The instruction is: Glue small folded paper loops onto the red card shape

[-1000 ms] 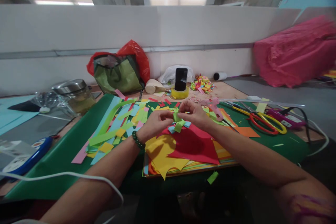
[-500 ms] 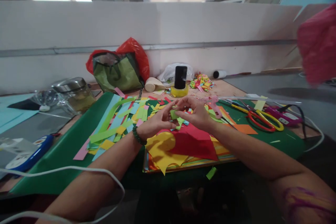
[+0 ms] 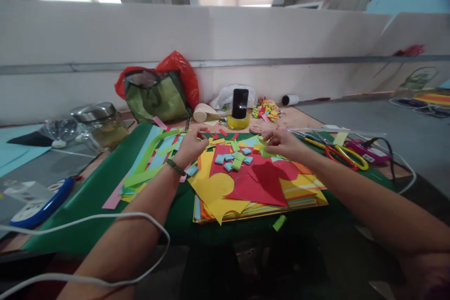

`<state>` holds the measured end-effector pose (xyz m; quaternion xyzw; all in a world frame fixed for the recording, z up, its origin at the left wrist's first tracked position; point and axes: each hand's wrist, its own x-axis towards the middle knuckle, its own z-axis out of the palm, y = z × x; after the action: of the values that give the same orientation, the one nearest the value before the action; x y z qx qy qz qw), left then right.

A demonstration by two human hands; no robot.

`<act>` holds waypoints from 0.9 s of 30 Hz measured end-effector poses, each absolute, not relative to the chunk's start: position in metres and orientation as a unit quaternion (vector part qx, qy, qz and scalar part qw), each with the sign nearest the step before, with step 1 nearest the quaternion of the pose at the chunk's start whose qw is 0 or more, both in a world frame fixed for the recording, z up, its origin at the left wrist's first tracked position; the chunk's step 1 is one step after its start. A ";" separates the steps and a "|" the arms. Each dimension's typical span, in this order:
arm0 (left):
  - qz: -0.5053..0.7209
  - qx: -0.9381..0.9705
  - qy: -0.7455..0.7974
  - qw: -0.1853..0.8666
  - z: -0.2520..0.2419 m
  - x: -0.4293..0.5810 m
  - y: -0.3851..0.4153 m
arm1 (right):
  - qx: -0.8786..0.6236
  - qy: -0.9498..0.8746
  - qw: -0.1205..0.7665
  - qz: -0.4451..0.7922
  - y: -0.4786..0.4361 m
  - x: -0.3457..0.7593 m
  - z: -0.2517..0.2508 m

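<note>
My left hand (image 3: 192,146) hovers over the left side of the paper pile, fingers loosely bent, with a small gap between thumb and forefinger. Nothing shows in it. On the right, my right hand (image 3: 284,144) has its fingers curled together above green paper strips (image 3: 271,153); whatever it may grip is hidden. Between the hands, a small green folded paper loop (image 3: 238,160) lies among light blue paper loops (image 3: 220,159) on red paper (image 3: 256,183). A yellow sheet with a round shape (image 3: 218,192) is in front, on a stack of coloured paper (image 3: 246,215).
Scissors with red and yellow handles (image 3: 346,157) and a purple box with a cable (image 3: 369,152) are at the right. A phone (image 3: 240,103) stands on yellow tape (image 3: 238,122). A glass jar (image 3: 103,126) is left; a white cable (image 3: 140,215) crosses my left forearm.
My hands have parted, left hand to the left and right hand to the right. The green piece between them is now down among the blue loops. The pink glue gun is no longer visible.
</note>
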<state>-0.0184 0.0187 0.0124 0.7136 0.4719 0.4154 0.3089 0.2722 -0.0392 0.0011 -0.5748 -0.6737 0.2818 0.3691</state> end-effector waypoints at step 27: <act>0.102 0.697 0.708 0.049 0.009 -0.070 0.055 | -0.505 -0.819 0.273 0.027 -0.082 0.230 0.016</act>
<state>-0.0696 0.0551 0.0092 0.6968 0.7083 0.1018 0.0493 0.2302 -0.0815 0.0161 -0.5049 -0.8185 0.0269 0.2727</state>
